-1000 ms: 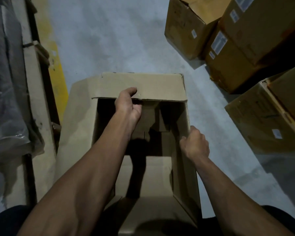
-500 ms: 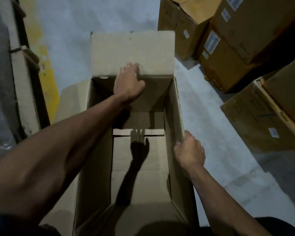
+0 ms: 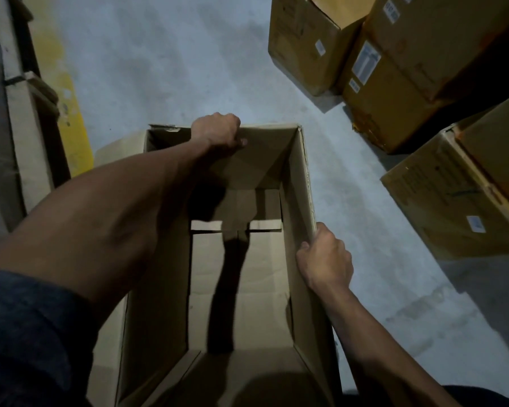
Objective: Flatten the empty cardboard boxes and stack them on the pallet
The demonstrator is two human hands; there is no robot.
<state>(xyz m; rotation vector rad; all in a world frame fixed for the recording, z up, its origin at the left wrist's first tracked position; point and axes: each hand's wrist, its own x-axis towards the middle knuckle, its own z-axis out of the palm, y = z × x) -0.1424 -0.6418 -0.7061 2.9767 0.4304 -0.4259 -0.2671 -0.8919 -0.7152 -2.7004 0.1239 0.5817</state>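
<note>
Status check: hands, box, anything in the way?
Left hand grips far rim of open box; right hand grips right wall edge. Box upright, empty, not flattened. Stacked cartons to the right, apart from it. Pallet not in view.

Floor [image 3: 174, 63] was bare grey concrete, mottled and scuffed, with a worn yellow painted stripe [image 3: 62, 92] running along its left side. Left edge had a stack of pale flat cardboard sheets [image 3: 27, 136] standing beside a dark upright post [image 3: 39, 83], with something wrapped in grey film at the far left, too dim to identify. Upper right held piled brown sealed cartons [image 3: 394, 69] with white labels [image 3: 365, 63], one more labelled carton [image 3: 453, 201] lower down on the right; light was dim and cool, with deep shadow between the cartons.
</note>
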